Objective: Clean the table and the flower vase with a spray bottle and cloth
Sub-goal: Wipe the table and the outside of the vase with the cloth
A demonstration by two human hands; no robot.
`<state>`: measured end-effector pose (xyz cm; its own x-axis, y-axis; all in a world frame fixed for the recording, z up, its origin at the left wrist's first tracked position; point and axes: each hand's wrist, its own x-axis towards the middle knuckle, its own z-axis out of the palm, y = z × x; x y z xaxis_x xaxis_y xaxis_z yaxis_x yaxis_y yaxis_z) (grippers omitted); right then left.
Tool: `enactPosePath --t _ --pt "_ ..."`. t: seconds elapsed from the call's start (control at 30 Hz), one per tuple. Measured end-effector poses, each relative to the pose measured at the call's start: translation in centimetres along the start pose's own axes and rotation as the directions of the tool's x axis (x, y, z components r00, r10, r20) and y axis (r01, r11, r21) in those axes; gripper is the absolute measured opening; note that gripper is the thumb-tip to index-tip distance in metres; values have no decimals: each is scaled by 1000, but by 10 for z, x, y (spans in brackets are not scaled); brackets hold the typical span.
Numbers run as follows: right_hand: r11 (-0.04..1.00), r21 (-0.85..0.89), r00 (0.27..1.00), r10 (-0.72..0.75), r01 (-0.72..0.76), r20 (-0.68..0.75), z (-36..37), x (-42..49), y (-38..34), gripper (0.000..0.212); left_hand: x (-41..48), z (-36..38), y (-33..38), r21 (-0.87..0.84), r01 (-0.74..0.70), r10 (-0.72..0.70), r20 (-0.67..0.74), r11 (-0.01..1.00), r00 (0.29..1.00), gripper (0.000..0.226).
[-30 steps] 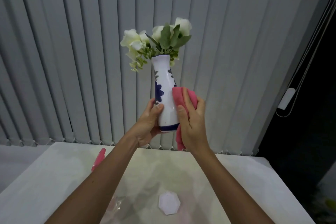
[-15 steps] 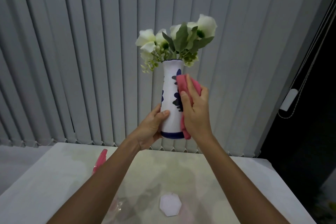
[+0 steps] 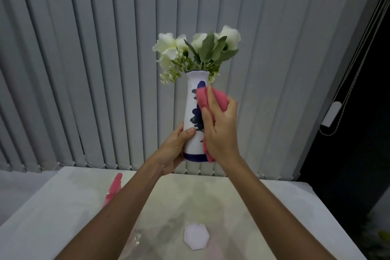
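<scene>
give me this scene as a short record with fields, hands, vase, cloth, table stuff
left hand: grips the lower part of the white ceramic vase with blue flower pattern, held up above the table
right hand: presses the pink cloth on the vase side
vase contents: white flowers
pale table: pink spray bottle, white hexagonal coaster

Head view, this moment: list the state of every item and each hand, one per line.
Vase: lifted off the table, upright, flowers in it.
Cloth: bunched, pressed against the vase's side.
Left hand: gripping the vase's lower part.
Right hand: holding the cloth to the vase.
Spray bottle: on the table, untouched, partly hidden by the left arm.
Coaster: flat on the table, bare.
Table: glossy.
</scene>
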<state>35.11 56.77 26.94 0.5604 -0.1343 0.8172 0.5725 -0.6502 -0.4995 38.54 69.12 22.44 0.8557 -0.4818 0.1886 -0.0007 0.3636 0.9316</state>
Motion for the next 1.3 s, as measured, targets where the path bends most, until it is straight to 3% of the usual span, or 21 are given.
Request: enactPosePath --t 0.13,0.27,0.33,0.43,0.6,0.73,0.83,0.93,1.0,1.1,1.13,1.2,1.3 --pt "948 219 972 217 -231 86 -4 29 -1 44 -2 5 -1 -51 -30 30 -19 998 999 72" --pt "895 268 930 312 -356 194 -4 -2 7 41 -1 6 -1 -124 -66 47 -154 990 987 84" --pt "919 235 943 278 -316 182 -4 -34 10 43 -1 3 1 -151 -73 43 -191 986 981 67" --pt "994 69 991 76 -84 107 1 -64 16 49 -4 1 4 -125 -25 5 -162 992 987 52" --pt "992 -72 995 -99 101 34 3 -28 -1 49 -8 2 3 -54 -18 18 -5 998 1000 84" --pt "997 70 998 28 -33 65 0 15 -12 48 -12 6 3 -62 -18 21 45 998 999 82" --pt "929 277 965 206 -245 164 0 27 -8 44 -11 5 3 -75 -38 35 -46 996 998 75" --pt "911 262 939 267 -320 216 -3 8 0 44 -9 5 3 -145 -86 61 -164 986 984 74" --pt "920 236 942 269 -313 201 -1 -21 6 44 -9 4 5 -157 -99 64 -209 983 976 51" --pt "993 84 993 78 -85 84 3 -61 17 50 -12 2 8 -132 -61 31 -216 989 976 23" --pt "1000 28 998 1 -3 65 4 -66 19 50 -14 2 8 -114 -32 9 -199 993 980 28" --pt "997 -16 996 -79 80 47 4 -59 15 48 -16 1 6 -91 8 -20 -136 996 990 61" --pt "997 -19 997 -73 73 15 2 -23 -1 48 -17 -2 2 -62 18 -20 -28 998 999 96"
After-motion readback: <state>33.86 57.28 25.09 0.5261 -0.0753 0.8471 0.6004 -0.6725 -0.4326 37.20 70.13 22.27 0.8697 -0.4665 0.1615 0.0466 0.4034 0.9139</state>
